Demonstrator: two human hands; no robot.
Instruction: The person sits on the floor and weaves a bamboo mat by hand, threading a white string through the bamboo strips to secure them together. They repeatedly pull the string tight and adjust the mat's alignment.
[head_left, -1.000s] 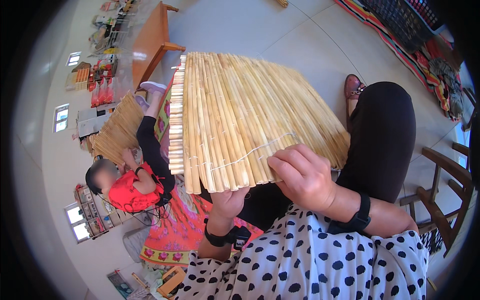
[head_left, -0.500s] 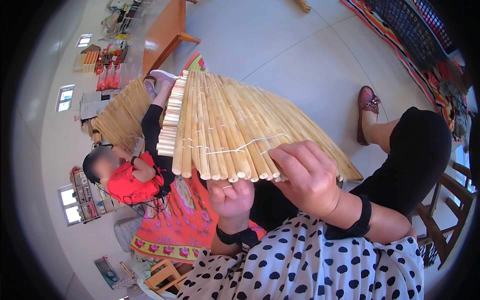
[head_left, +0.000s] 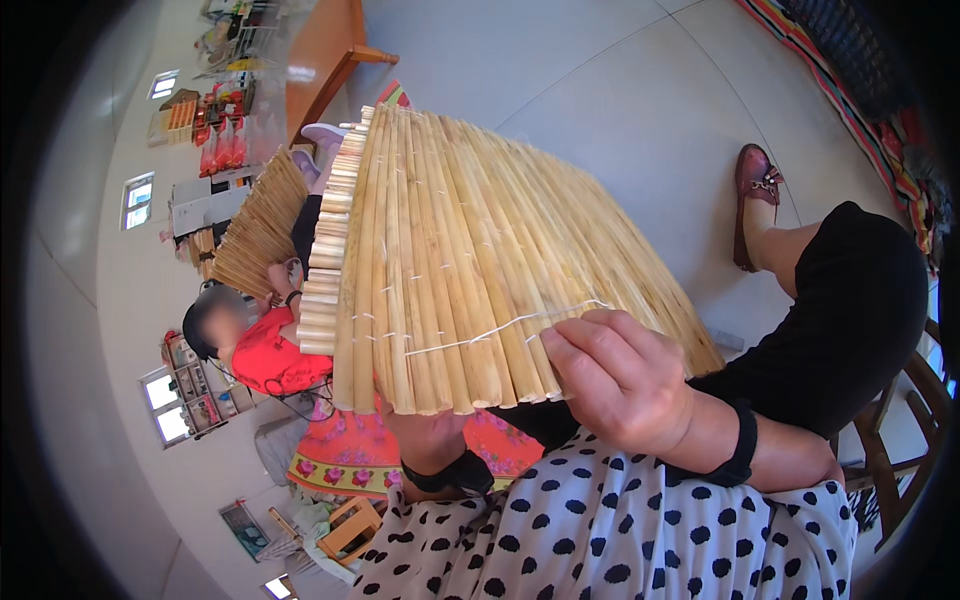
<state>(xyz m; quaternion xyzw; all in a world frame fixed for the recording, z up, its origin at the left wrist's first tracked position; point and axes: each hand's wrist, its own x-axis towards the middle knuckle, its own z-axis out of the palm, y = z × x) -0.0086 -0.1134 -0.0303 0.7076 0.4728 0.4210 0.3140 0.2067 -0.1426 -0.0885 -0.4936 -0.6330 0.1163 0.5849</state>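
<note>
A mat of pale reed stalks (head_left: 450,250) bound with white string lies tilted across my lap, filling the middle of the view. My right hand (head_left: 620,385) rests on the mat's near edge, fingers curled over the stalks and pinching the white string (head_left: 500,335). My left hand (head_left: 425,440) is under the mat's near edge, mostly hidden, with only the wrist and its black band showing; it seems to hold the mat up from below.
Another person in a red top (head_left: 265,355) sits to my left, working on a second reed mat (head_left: 260,225). An orange wooden bench (head_left: 320,60) stands farther back. A striped rug (head_left: 850,90) lies at the right, and a wooden chair (head_left: 890,450) is beside my knee.
The reed mat has tipped up and come closer, filling more of the view. My right hand stays on its near edge, with the string drawn across the stalks.
</note>
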